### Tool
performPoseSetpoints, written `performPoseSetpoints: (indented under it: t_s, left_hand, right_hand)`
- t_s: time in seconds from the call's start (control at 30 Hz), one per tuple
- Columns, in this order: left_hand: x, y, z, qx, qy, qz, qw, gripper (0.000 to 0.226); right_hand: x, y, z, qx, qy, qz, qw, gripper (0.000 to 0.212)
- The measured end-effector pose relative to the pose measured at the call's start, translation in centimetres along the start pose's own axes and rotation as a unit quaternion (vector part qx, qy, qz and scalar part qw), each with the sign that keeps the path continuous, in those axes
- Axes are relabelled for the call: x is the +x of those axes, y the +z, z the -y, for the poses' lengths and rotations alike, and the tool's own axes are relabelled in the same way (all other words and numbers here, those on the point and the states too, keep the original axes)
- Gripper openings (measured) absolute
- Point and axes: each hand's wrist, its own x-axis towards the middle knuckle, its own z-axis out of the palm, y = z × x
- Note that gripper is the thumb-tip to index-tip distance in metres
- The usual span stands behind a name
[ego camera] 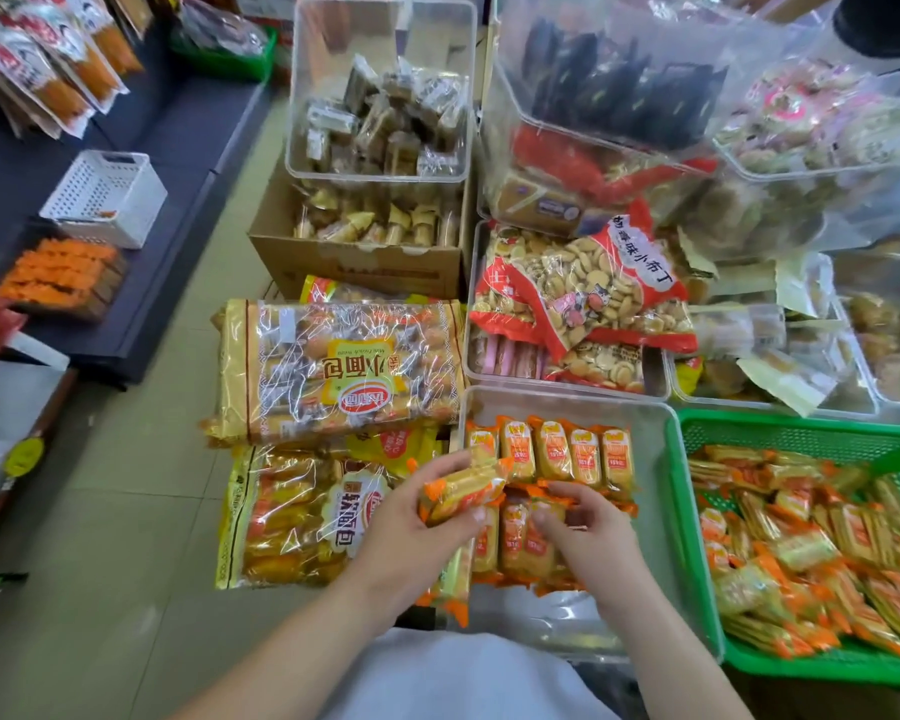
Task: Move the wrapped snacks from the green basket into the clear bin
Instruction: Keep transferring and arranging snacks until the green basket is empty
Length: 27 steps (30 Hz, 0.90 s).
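Observation:
A green basket (pixel 796 433) at the lower right holds a loose heap of orange-and-yellow wrapped snacks (pixel 801 548). Left of it stands the clear bin (pixel 645 423), with several of the same snacks (pixel 557 454) lined up in rows inside. My left hand (pixel 417 532) grips a small stack of wrapped snacks (pixel 463 488) over the bin's left edge. My right hand (pixel 588 527) reaches into the bin, fingers curled on the snacks of the near row.
Large bags of bread rolls (pixel 333 371) lie on the tiled floor to the left. Clear bins of biscuits (pixel 583 304) and a cardboard box (pixel 354 262) stand behind. A dark shelf with a white basket (pixel 105 197) runs along the left.

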Motion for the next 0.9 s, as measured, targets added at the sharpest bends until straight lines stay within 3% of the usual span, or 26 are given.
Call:
performPoseSetpoints:
  t_s: [0.1,0.63,0.77,0.9]
  left_hand:
    - [-0.5,-0.2,0.3,0.002,0.007,-0.009,1.000,0.049]
    - [-1.5,-1.3,1.2,-0.003,0.009,-0.031,0.999,0.049]
    - [-1.2,-1.2,1.4,0.007,0.009,-0.034,0.999,0.048]
    - [-0.6,-0.1,1.3,0.047,0.030,-0.018,0.998,0.052]
  right_hand:
    - [1.2,0.8,-0.7,-0.004,0.034,-0.035,0.999,0.050]
    - [4.5,2.7,-3.3,-0.124,0.005,-0.066,0.990,0.061]
    - [3.1,1.8,-3.1,-0.113,-0.001,-0.061,0.992,0.045]
    - [-0.7,1.0,-0.3,-0.033,-0.068,-0.096,0.993,0.019]
